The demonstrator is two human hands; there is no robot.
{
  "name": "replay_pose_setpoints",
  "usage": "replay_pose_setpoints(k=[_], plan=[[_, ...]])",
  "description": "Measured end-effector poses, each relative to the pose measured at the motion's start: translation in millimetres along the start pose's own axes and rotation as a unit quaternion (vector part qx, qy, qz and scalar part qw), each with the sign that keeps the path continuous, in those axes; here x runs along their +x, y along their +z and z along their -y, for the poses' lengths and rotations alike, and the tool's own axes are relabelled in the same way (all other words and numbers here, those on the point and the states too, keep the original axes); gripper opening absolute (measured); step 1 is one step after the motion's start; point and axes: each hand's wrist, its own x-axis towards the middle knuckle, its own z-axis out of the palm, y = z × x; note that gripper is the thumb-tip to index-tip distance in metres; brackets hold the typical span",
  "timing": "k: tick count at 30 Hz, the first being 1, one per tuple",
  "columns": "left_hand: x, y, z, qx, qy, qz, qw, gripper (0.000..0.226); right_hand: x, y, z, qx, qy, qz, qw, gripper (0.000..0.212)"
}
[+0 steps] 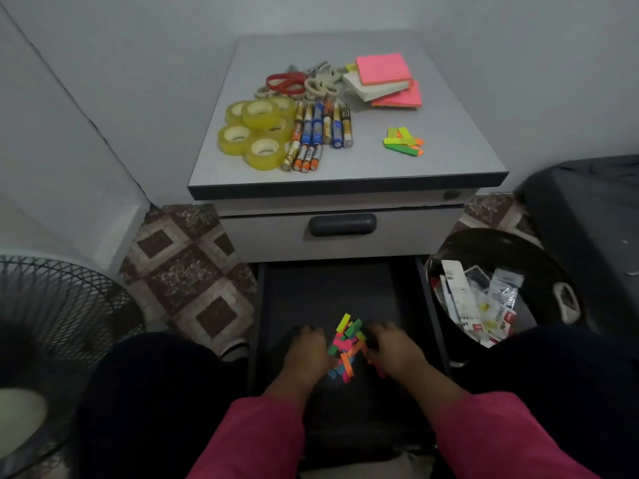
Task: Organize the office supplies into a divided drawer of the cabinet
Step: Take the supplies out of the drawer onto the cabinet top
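The dark lower drawer point(304, 288) of the cabinet is pulled out under me. A heap of small coloured sticky flags point(347, 344) lies in it. My left hand point(306, 350) and my right hand point(394, 349) rest on either side of the heap, fingers bent against it. On the cabinet top point(449, 146) lie several yellow tape rolls point(257, 131), several batteries point(318, 133), scissors point(301, 83), pink and white sticky-note pads point(385, 81) and a few more flags point(403, 141).
The upper drawer point(342, 229) is closed. A black bin point(491, 292) with wrappers stands right of the open drawer. A fan grille point(58, 305) sits at the left, a dark case point(594, 229) at the right. My knees flank the drawer.
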Motion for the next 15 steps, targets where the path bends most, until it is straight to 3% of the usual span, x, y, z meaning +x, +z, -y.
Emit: replay_pose_setpoints(k=[2,4,8,12,15], plan=[[-2,10,-3,0.017,-0.027,0.018,0.999,0.09,2,10,2,0.012,0.022,0.021,0.999,0.07],[-3,19,-7,0.048,-0.038,0.007,0.998,0.097,3,17,4,0.012,0.032,0.022,0.999,0.074],[0,28,-13,0.08,-0.016,-0.026,0.996,0.08,9,28,8,0.031,0.017,0.013,0.999,0.064],[4,28,-13,0.021,0.005,-0.041,0.999,0.054,12,31,10,0.046,0.025,-0.004,0.999,0.048],[8,26,-11,-0.028,0.002,-0.05,0.998,0.049,14,29,10,0.043,0.033,-0.011,0.998,0.041]])
